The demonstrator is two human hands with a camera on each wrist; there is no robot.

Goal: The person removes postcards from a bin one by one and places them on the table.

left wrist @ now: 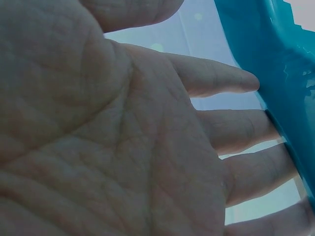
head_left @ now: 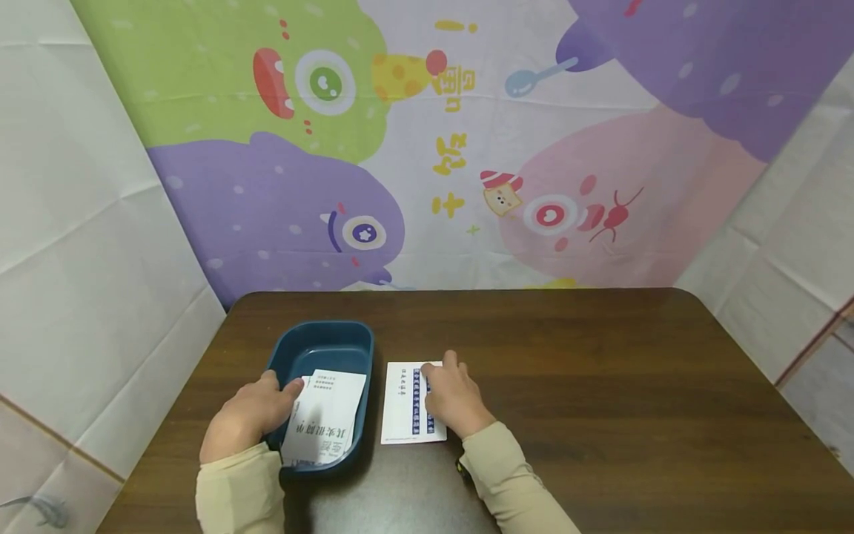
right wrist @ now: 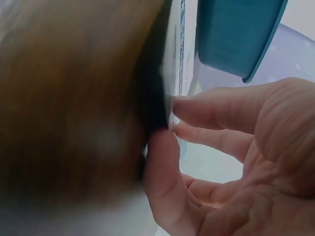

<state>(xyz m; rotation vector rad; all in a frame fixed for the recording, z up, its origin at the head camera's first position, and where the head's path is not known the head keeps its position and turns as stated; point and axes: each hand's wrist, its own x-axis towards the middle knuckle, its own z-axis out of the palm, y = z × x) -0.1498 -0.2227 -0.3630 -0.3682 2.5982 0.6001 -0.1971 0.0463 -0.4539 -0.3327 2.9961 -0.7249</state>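
A dark blue plastic bin (head_left: 320, 334) stands on the left of the table. White printed cards (head_left: 327, 408) lie overlapping inside it, with dark characters on them. My left hand (head_left: 253, 411) is at the bin's left side, its thumb reaching over the rim. In the left wrist view, straight fingers (left wrist: 246, 130) touch the teal bin wall. Right of the bin is another white card (head_left: 399, 415) with blue bands of text. My right hand (head_left: 457, 393) pinches this card's right edge, and in the right wrist view the thumb and a finger meet at its edge.
The brown wooden table (head_left: 600, 386) extends far to the right of both hands. Behind it hangs a cloth backdrop (head_left: 460, 259) with cartoon monsters. White sheets (head_left: 87, 222) cover the side walls.
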